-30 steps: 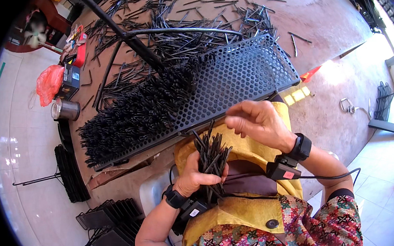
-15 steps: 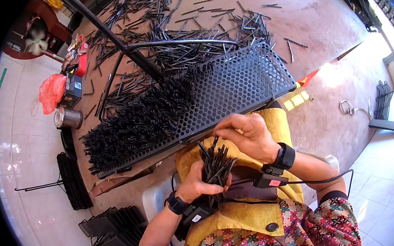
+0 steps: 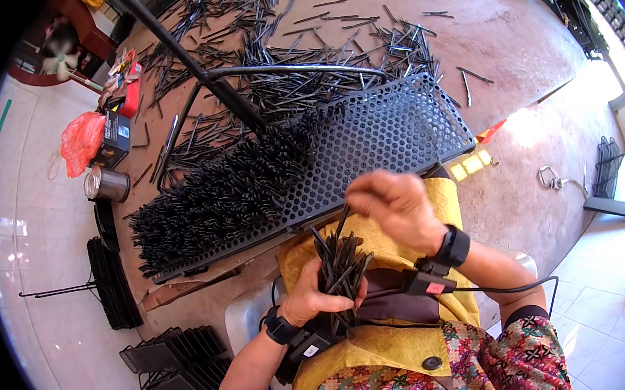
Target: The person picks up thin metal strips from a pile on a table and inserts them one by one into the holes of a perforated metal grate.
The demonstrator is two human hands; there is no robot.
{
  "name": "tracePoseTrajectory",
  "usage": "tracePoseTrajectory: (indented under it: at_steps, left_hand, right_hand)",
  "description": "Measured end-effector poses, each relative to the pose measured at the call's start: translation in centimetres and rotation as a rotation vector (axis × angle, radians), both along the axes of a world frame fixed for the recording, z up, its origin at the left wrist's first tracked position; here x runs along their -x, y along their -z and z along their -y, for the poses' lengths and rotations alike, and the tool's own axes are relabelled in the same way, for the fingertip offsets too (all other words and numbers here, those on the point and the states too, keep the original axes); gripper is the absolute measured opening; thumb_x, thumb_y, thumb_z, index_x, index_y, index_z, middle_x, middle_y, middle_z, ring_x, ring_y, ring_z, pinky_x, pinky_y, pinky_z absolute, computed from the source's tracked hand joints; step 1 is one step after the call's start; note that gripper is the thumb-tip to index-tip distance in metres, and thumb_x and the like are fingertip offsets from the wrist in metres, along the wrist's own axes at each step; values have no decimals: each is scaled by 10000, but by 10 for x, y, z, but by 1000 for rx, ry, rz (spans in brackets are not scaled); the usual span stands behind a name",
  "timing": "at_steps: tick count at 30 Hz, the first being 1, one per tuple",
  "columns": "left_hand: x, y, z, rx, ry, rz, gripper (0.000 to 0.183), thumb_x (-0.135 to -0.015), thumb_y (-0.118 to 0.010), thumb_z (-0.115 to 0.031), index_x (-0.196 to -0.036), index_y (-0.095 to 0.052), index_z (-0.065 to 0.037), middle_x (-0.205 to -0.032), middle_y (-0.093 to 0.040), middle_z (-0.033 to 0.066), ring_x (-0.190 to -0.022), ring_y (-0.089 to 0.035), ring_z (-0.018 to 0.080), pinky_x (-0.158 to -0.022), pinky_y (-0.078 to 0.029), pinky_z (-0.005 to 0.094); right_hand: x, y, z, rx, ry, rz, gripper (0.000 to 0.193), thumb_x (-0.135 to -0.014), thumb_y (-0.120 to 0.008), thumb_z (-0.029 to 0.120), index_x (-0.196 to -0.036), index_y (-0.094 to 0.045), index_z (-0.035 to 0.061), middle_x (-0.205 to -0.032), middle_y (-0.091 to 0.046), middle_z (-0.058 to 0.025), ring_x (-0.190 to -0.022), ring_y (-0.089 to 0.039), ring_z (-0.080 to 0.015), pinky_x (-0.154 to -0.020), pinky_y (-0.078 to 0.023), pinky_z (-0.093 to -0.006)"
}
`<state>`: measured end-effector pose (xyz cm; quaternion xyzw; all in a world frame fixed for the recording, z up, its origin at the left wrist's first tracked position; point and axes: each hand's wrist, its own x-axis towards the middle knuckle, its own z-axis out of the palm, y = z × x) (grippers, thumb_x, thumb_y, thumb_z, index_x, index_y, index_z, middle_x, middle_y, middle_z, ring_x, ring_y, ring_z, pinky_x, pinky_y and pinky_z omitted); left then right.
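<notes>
My left hand [image 3: 306, 297] is wrapped around a bundle of thin black strips [image 3: 341, 272], held over my lap with their ends pointing up. Above it, my right hand [image 3: 398, 208] pinches the upper end of a single black strip [image 3: 342, 221]; its lower end meets the top of the bundle. Just beyond both hands lies a long black perforated panel [image 3: 384, 138] with a raised rim, set at a slant. Dense upright black strips [image 3: 224, 187] fill its left part, while round holes show bare on the right.
Many loose strips [image 3: 293, 82] lie across the brown tabletop [image 3: 516, 72]. A bent metal bar [image 3: 169, 49] rises over the panel. To the left are a metal can [image 3: 109, 185], a pink plastic bag [image 3: 80, 143] and a black box [image 3: 114, 137]. Finished-looking black racks [image 3: 175, 361] stand below.
My right hand has risen slightly, and more of the pinched strip now shows above the bundle. My left hand keeps its grip in about the same place.
</notes>
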<state>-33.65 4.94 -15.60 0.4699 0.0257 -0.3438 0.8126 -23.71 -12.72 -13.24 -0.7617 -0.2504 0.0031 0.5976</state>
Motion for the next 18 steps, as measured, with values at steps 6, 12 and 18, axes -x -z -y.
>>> tracePoseTrajectory:
  at_steps: [6,12,18]
  left_hand:
    - [1,0,2,8,-30,-29,692,-574,-695,-63,-1203,-418,14,-802,-588,138,-708,-585,216,-649,-478,330]
    - [1,0,0,1,8,-32,648,-603,-666,-73,-1204,-440,14,-849,-596,95,-732,-583,174,-692,-477,295]
    - [1,3,0,-9,13,-22,658,-572,-684,-74,-1172,-429,16,-813,-588,130,-707,-584,211,-650,-482,322]
  right_hand:
    - [-69,-17,3,29,401,625,94,-760,-630,-5,-844,-589,-8,-732,-594,-137,-646,-593,-274,-577,-477,-333]
    - [-92,-6,-12,94,306,816,173,-703,-624,-48,-863,-560,-29,-778,-581,-147,-703,-557,-321,-620,-464,-384]
    - [-90,-4,-22,452,123,912,188,-685,-561,29,-866,-553,-22,-704,-532,-128,-691,-535,-302,-623,-460,-381]
